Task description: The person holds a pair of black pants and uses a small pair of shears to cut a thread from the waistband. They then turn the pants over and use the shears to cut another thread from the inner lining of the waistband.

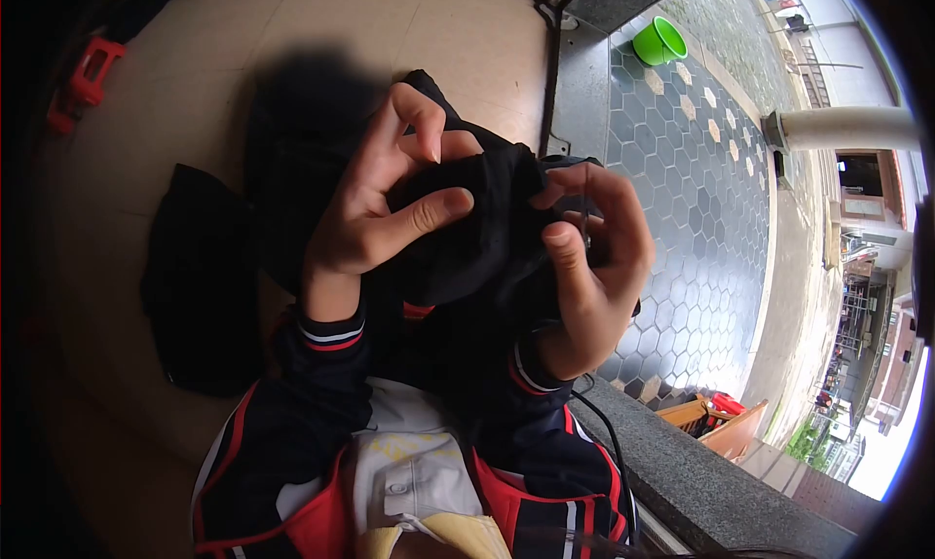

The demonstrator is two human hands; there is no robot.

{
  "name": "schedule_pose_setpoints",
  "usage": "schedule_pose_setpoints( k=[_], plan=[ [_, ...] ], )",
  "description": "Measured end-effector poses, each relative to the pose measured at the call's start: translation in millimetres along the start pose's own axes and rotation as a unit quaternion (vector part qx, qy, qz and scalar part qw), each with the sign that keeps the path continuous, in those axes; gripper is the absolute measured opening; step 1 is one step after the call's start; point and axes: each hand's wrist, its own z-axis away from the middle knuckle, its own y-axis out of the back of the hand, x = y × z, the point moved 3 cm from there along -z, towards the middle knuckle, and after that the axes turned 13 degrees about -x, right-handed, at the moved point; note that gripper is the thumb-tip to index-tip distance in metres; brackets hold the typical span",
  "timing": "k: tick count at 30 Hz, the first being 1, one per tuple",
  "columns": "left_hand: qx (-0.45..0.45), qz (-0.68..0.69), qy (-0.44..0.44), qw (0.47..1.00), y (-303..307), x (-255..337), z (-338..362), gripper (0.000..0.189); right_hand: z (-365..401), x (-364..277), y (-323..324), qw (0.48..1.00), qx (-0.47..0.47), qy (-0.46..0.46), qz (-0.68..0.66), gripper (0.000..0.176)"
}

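Note:
A black cloth garment [463, 238] is bunched up in front of my chest, and its exact kind cannot be told. My left hand [375, 194] has its fingers curled at the cloth's upper left side, with the thumb lying along the fabric. Facing it from the other side, my right hand [609, 267] is bent with thumb and forefinger close to the cloth's right edge. Something thin with a small shiny spot [586, 230] shows within the right hand's fingers, too small to name. The cloth hides some fingertips.
Another black piece [200, 286] lies at left on the pale tiled floor [477, 33]. A red plastic stool [93, 72] stands at far left. To the right runs a stone sill [672, 462], with a green bucket [659, 41] on hexagonal paving outside. A dark cord [614, 432] hangs by my right sleeve.

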Motion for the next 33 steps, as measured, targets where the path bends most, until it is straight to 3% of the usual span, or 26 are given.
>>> schedule_pose_setpoints(
  k=[4, 12, 15, 18, 21, 22, 24, 27, 31, 33],
  plan=[
    [-0.050, 0.039, 0.010, 0.998, 0.7, -7.2, 1.7, 0.036, -4.1, 2.6, -6.4, 0.996, -0.087, -0.026, 0.020, 0.037],
    [-0.035, -0.036, -0.014, 0.999, -1.7, -4.5, 0.3, 0.034, -4.9, 5.3, -7.7, 0.999, -0.047, 0.003, -0.004, 0.017],
    [-0.025, -0.070, -0.012, 0.997, -5.7, 3.8, -2.7, 0.034, -4.8, 1.8, -7.7, 0.995, -0.046, 0.028, 0.083, 0.014],
    [-0.023, -0.085, -0.013, 0.996, -5.5, 2.5, -2.8, 0.036, -4.3, -2.0, -8.6, 0.996, -0.007, 0.031, 0.084, 0.013],
    [-0.017, -0.061, -0.016, 0.998, -4.7, 4.3, -3.3, 0.036, -0.9, 1.7, -0.8, 0.990, 0.120, 0.051, 0.054, 0.009],
    [-0.005, -0.058, -0.013, 0.998, -4.0, 5.2, -3.4, 0.036, 1.8, -0.5, 3.1, 0.989, 0.144, 0.008, 0.045, 0.008],
    [-0.014, -0.018, -0.012, 1.000, 0.0, 1.9, 0.1, 0.033, 1.5, 11.5, 16.3, 0.976, 0.194, 0.007, 0.098, 0.003],
    [-0.019, 0.048, 0.000, 0.999, 1.6, 0.6, 2.6, 0.029, -8.0, 18.8, 23.9, 0.958, 0.262, -0.002, 0.119, 0.011],
    [-0.024, 0.088, 0.016, 0.996, 0.6, 0.1, 2.5, 0.029, -8.5, 19.1, 24.8, 0.953, 0.241, -0.010, 0.181, 0.016],
    [-0.021, 0.067, 0.008, 0.998, 0.2, 3.4, 1.6, 0.028, -3.0, 12.2, 16.8, 0.961, 0.207, 0.075, 0.166, 0.014]
  ],
)
